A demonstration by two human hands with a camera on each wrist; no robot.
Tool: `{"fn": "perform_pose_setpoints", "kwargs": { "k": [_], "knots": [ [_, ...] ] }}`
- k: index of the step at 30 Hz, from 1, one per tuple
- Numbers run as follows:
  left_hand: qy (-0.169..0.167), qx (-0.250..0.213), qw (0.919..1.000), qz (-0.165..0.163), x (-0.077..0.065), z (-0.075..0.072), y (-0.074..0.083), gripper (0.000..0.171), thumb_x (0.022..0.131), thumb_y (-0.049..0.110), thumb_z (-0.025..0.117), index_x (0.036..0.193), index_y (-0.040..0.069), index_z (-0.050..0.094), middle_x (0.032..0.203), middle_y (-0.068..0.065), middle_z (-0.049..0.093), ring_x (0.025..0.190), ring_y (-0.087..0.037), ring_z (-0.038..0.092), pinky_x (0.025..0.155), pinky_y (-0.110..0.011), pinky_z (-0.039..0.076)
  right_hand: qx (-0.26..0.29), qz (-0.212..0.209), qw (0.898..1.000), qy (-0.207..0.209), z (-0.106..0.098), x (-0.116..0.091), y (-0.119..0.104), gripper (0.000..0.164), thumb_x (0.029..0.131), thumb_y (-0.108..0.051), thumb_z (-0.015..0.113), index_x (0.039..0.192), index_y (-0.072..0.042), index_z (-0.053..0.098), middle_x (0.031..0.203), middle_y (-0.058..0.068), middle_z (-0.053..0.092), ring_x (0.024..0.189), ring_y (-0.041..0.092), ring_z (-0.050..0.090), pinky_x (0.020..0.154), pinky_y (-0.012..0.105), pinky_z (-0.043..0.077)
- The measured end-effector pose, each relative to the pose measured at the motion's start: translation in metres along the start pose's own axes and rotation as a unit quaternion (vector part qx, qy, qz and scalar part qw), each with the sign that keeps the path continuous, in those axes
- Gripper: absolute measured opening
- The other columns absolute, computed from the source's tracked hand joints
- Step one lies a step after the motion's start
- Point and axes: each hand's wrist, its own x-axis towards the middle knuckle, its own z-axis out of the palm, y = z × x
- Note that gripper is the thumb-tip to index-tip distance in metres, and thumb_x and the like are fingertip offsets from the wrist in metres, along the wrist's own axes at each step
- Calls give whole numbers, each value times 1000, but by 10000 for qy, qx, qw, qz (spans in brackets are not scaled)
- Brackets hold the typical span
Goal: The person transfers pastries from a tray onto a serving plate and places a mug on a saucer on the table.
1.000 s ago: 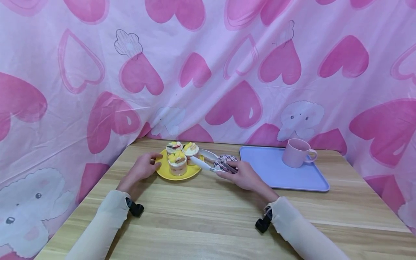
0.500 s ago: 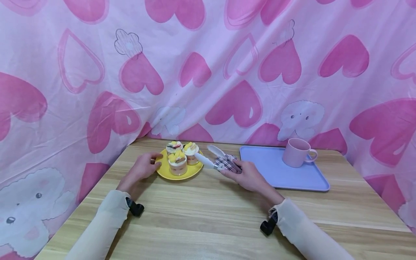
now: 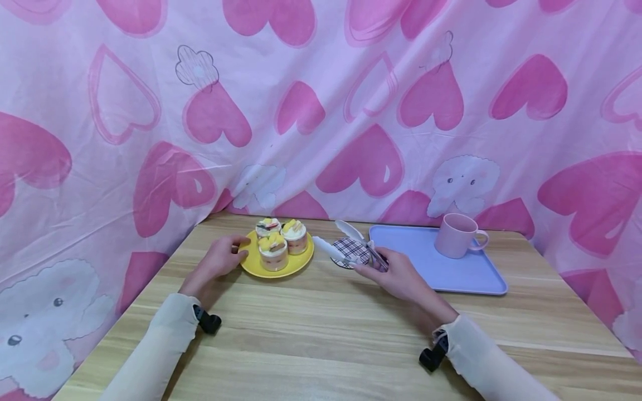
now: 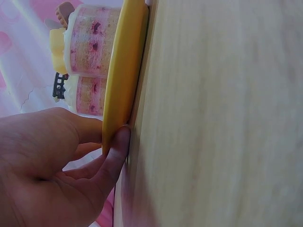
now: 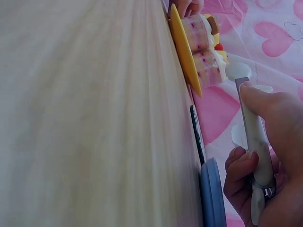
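My left hand pinches the left rim of a yellow plate. In the left wrist view its thumb lies under the rim and the fingers over it. Three dessert cups stand on the plate: a front cup, a right cup and a back cup, topped with cream and yellow pieces. With my right hand I grip a pair of tongs, white-tipped with grey handles. Their arms are spread, point left towards the plate and hold nothing between the tips.
A round checked coaster lies under the tongs in the head view. To its right is a blue tray bearing a pink mug. A pink heart-print curtain hangs behind the wooden table.
The tongs, earlier beside the right cup, have drawn back to the right with my right hand. My left hand, the plate and the cups have stayed put.
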Motion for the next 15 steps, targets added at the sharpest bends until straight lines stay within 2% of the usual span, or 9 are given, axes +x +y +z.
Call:
{"fn": "perform_pose_setpoints", "kwargs": {
  "k": [4, 10, 15],
  "knots": [
    [-26, -43, 10000, -47, -1, 0, 1, 43, 108, 8, 61, 150, -2, 59, 156, -28, 56, 135, -43, 61, 112, -54, 57, -8, 25, 10000, 29, -6, -7, 3, 57, 90, -62, 82, 104, -8, 67, 82, 1, 61, 74, 16, 56, 61, 26, 46],
    [-22, -85, 9999, -78, -1, 0, 2, 43, 108, 8, 61, 150, -2, 59, 157, -29, 55, 135, -44, 60, 112, -55, 56, -40, 170, 9998, 137, -15, -18, 10, 71, 87, -60, 86, 128, -6, 66, 90, 5, 65, 79, 16, 59, 62, 27, 50],
    [-10, -67, 10000, -61, 0, 0, 2, 43, 107, 7, 61, 150, -2, 59, 156, -28, 56, 134, -43, 61, 112, -54, 57, -42, 334, 9993, 151, -24, -28, 16, 77, 86, -60, 87, 134, -6, 60, 90, 6, 64, 76, 17, 57, 61, 28, 48]
  ]
}}
